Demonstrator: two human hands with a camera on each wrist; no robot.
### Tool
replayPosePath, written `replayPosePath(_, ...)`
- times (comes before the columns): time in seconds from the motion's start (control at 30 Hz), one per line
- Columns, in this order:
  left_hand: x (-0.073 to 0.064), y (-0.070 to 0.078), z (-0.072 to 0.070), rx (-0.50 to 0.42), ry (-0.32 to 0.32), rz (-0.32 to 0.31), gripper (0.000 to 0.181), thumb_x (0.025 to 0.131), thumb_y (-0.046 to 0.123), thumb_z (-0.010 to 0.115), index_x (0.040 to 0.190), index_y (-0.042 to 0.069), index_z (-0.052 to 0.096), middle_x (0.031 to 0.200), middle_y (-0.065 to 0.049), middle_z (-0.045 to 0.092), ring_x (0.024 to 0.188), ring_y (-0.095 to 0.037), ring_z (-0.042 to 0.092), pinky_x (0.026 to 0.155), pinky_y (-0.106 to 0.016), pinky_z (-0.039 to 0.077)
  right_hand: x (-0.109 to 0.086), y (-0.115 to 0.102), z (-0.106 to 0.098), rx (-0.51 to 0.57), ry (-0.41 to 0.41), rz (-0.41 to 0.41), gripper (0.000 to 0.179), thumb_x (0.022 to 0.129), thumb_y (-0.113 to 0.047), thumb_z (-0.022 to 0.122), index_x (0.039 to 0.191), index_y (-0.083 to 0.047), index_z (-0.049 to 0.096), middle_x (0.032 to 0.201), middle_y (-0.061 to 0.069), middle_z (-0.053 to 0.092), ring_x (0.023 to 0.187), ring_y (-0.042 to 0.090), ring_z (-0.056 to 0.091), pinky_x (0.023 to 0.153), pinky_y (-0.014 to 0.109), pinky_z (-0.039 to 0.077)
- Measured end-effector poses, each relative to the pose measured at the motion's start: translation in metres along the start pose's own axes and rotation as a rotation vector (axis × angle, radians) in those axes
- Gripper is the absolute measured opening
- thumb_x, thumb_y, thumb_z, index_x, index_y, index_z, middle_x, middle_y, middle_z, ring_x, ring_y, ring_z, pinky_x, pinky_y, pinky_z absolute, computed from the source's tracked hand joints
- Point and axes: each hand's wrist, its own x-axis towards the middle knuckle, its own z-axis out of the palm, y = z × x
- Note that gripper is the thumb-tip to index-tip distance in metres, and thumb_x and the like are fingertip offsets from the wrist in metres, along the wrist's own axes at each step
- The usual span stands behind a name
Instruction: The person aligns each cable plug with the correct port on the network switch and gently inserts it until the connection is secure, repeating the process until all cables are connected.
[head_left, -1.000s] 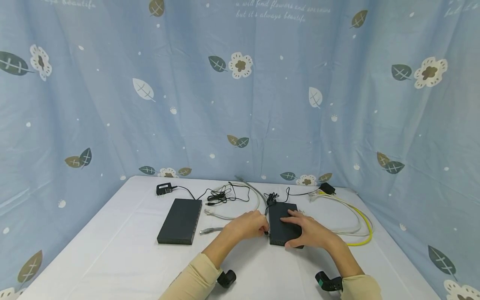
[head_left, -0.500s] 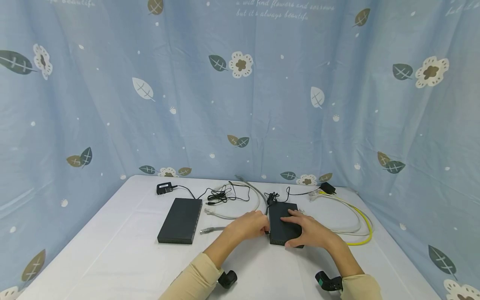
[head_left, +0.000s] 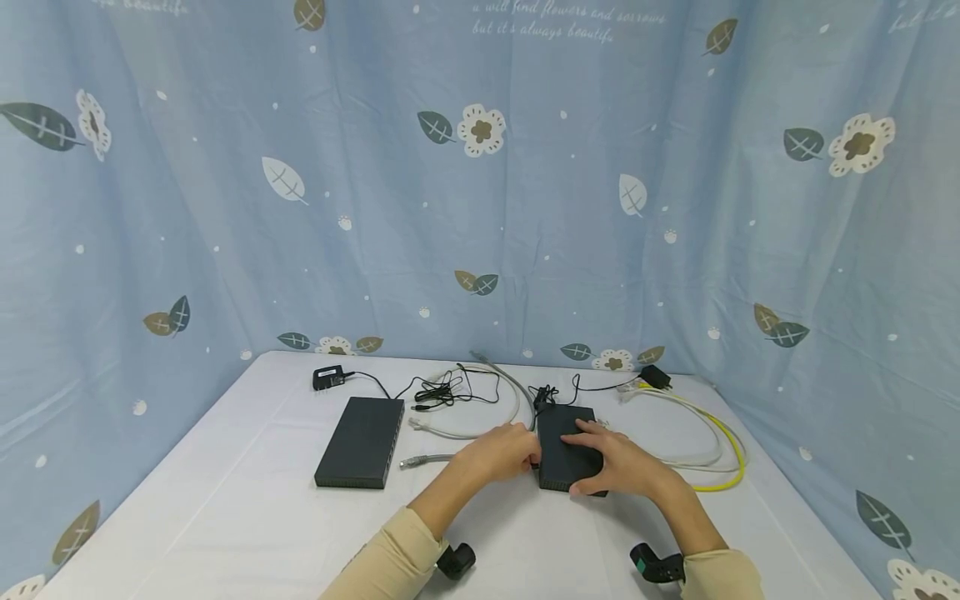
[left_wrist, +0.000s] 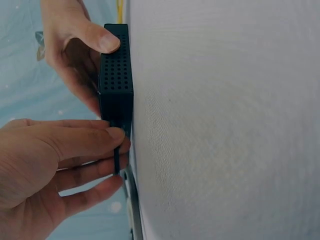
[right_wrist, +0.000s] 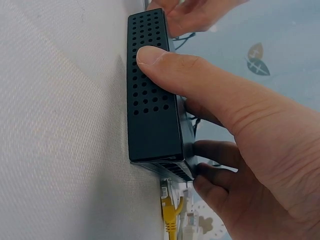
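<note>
A black network switch [head_left: 564,454] with a vented edge lies on the right half of the white table. My left hand [head_left: 495,454] is at its left side; in the left wrist view its thumb and fingertips pinch a thin black power cable [left_wrist: 117,161] right at the switch. The cable's plug end is hidden behind the fingers. With my right hand [head_left: 618,458] I hold the switch: the thumb presses the vented edge [right_wrist: 150,92], and the fingers spread over the top. A second black switch [head_left: 362,442] lies to the left.
Grey network cables [head_left: 426,459] lie between the switches. White and yellow cables [head_left: 731,442] loop at the right. Behind are a black power adapter [head_left: 328,377] with its bundled cord [head_left: 438,392], and another adapter [head_left: 655,377]. A patterned blue curtain [head_left: 480,208] hangs behind the table.
My left hand has shifted very slightly right, closer against the switch's side. The right hand and both switches stay in place.
</note>
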Motion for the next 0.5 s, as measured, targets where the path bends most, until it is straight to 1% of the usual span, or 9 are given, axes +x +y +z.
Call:
replayPosePath(0.1, 0.0, -0.002, 0.001, -0.022, 0.001, -0.005, 0.019, 0.086, 0.0, 0.068, 0.082, 0.016, 0.077, 0.067, 0.012, 0.062, 0.056, 0.001, 0.043, 0.053, -0.013, 0.036, 0.0, 0.001, 0.0, 0.001, -0.002, -0.002, 0.084, 0.068, -0.056, 0.083, 0.139, -0.02, 0.057, 0.155, 0.021, 0.037, 0.142, 0.052, 0.03, 0.106, 0.07, 0.031)
replayPosePath(0.2, 0.0, -0.005, 0.001, -0.03, 0.015, -0.001, 0.02, 0.085, 0.002, 0.071, 0.092, 0.018, 0.079, 0.083, 0.011, 0.073, 0.067, 0.004, 0.057, 0.062, -0.011, 0.046, 0.0, 0.001, 0.0, 0.004, -0.006, 0.001, 0.084, 0.068, -0.057, 0.083, 0.14, -0.02, 0.057, 0.156, 0.021, 0.036, 0.142, 0.053, 0.029, 0.106, 0.07, 0.031)
replayPosePath(0.23, -0.001, -0.007, 0.001, -0.027, 0.021, 0.003, 0.02, 0.085, 0.003, 0.072, 0.094, 0.019, 0.08, 0.087, 0.011, 0.074, 0.072, 0.004, 0.06, 0.066, -0.011, 0.048, -0.001, 0.0, 0.0, 0.004, -0.007, 0.003, 0.084, 0.068, -0.057, 0.083, 0.14, -0.02, 0.057, 0.156, 0.021, 0.036, 0.142, 0.053, 0.029, 0.106, 0.071, 0.031)
replayPosePath(0.33, -0.001, -0.01, 0.0, -0.013, 0.044, 0.025, 0.021, 0.082, 0.003, 0.075, 0.093, 0.021, 0.081, 0.089, 0.012, 0.075, 0.079, 0.002, 0.066, 0.071, -0.011, 0.051, -0.001, -0.001, 0.0, 0.005, -0.008, 0.007, 0.085, 0.068, -0.057, 0.083, 0.14, -0.02, 0.056, 0.156, 0.021, 0.036, 0.142, 0.053, 0.029, 0.105, 0.072, 0.03)
replayPosePath(0.4, -0.002, -0.013, -0.001, 0.001, 0.056, 0.031, 0.022, 0.08, 0.004, 0.077, 0.093, 0.022, 0.081, 0.09, 0.012, 0.076, 0.083, 0.001, 0.068, 0.074, -0.011, 0.051, -0.001, -0.001, 0.0, 0.004, -0.008, 0.008, 0.085, 0.068, -0.057, 0.083, 0.14, -0.021, 0.056, 0.156, 0.02, 0.036, 0.142, 0.053, 0.028, 0.105, 0.072, 0.03)
replayPosePath(0.5, -0.002, -0.016, -0.002, 0.003, 0.054, 0.02, 0.022, 0.078, 0.004, 0.079, 0.092, 0.022, 0.081, 0.09, 0.012, 0.076, 0.084, 0.0, 0.068, 0.074, -0.012, 0.052, -0.001, -0.001, 0.0, 0.0, -0.005, 0.003, 0.085, 0.068, -0.057, 0.083, 0.14, -0.02, 0.057, 0.156, 0.021, 0.036, 0.142, 0.052, 0.029, 0.105, 0.072, 0.03)
